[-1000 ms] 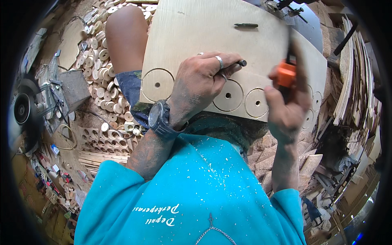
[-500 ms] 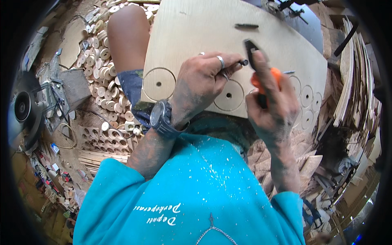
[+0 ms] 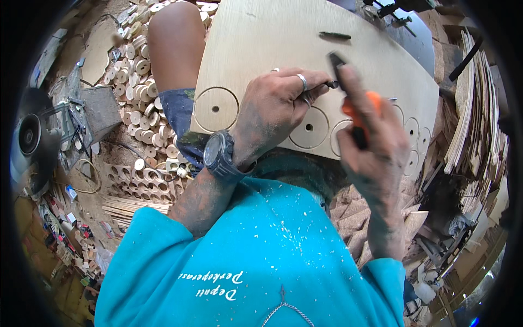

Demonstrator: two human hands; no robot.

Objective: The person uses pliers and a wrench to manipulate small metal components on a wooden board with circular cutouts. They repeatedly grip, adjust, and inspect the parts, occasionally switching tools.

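My left hand (image 3: 278, 101), with rings and a watch (image 3: 219, 155) on the wrist, is closed above a pale wooden board (image 3: 272, 41). Its thumb and fingers pinch a short dark rod (image 3: 332, 84), whose round end sticks out toward the right. My right hand (image 3: 378, 136) grips a hand tool (image 3: 359, 117) with an orange and black handle and a narrow dark head. Motion blurs the tool, so its exact kind is unclear. Its head stands close beside the rod's end; I cannot tell if they touch. A dark pointed bit (image 3: 334, 36) lies farther up the board.
Circles with centre holes, such as this one (image 3: 216, 110), are cut along the board's near edge. Wooden discs (image 3: 144, 92) heap on the left. Dark metal machine parts (image 3: 395, 13) stand at the far right corner; thin wood strips (image 3: 476, 103) stack at right. A fan (image 3: 30, 139) stands far left.
The whole view has shifted slightly. My right hand and the tool have moved a little to the right and tilted. My left hand keeps its pinch on the rod.
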